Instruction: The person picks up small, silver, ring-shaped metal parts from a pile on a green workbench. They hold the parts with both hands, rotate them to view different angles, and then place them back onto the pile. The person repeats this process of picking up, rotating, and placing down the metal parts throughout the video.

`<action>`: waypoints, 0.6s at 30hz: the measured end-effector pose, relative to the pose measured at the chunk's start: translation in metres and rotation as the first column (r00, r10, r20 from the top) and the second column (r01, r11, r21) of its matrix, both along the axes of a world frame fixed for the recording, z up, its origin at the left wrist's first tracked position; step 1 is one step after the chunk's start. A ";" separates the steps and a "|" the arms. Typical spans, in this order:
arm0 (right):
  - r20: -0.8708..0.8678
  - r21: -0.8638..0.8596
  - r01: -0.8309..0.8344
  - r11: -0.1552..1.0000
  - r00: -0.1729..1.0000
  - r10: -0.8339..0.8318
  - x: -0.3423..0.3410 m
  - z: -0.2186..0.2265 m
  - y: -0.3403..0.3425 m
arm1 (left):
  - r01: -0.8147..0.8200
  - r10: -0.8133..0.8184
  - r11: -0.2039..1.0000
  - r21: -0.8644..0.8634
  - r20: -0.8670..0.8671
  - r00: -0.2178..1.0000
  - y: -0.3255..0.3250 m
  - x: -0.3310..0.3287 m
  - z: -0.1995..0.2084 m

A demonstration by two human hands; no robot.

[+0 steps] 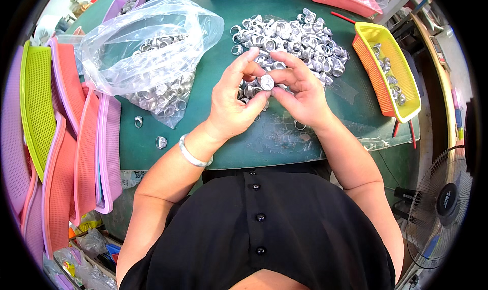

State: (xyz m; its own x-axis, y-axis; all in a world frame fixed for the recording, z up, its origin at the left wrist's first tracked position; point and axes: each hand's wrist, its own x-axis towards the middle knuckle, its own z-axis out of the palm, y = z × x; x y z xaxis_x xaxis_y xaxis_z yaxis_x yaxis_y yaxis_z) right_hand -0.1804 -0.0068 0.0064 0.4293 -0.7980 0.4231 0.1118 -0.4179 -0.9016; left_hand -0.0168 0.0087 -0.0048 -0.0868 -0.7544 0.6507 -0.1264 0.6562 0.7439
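Between my two hands, over the near middle of the green table, is a silver-grey metal ring (267, 82) with its round flat face turned up. My left hand (235, 94) pinches it with thumb and forefinger from the left. From the right, my right hand (301, 91) grips the same ring between thumb and finger; its other fingers are raised. Just beyond my hands lies a large heap of similar rings (300, 38). One loose ring (299, 125) rests under my right wrist. A clear plastic bag (168, 82) full of rings stands left of my left hand.
Two single rings (161, 142) lie near the table's left front. A yellow and orange basket (378, 41) with several rings stands at the right. Stacked plastic baskets (38, 102) line the left side. A fan (447, 198) stands at lower right; a pink basket (345, 0) is at the back.
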 end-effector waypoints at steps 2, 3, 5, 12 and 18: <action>0.021 -0.011 0.000 1.000 1.000 0.000 0.001 0.000 0.000 | -0.005 0.005 1.000 0.014 -0.031 0.999 0.002 -0.002 0.003; 0.004 -0.050 0.017 0.999 1.000 -0.016 0.000 -0.001 -0.001 | -0.009 0.009 1.000 0.020 0.013 1.000 0.001 0.000 0.003; -0.030 -0.129 0.048 0.990 0.998 -0.052 -0.002 -0.001 -0.004 | -0.018 0.015 0.999 0.032 0.102 0.995 -0.002 0.006 0.002; -0.070 -0.299 0.110 0.948 0.988 -0.137 -0.002 0.002 -0.005 | 0.371 -0.184 0.808 0.458 -0.402 0.897 0.001 0.003 -0.002; 0.089 -0.128 0.098 0.987 0.992 -0.087 0.002 0.001 -0.003 | 0.338 -0.198 0.868 0.364 -0.372 0.907 -0.001 0.002 -0.001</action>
State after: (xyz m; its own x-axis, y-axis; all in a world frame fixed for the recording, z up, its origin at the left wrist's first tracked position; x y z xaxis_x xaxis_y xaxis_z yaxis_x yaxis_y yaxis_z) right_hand -0.1784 -0.0101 0.0078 0.3150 -0.7676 0.5582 0.1395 -0.5443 -0.8272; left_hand -0.0151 0.0076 -0.0056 -0.1709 -0.9342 0.3131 0.2939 0.2549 0.9212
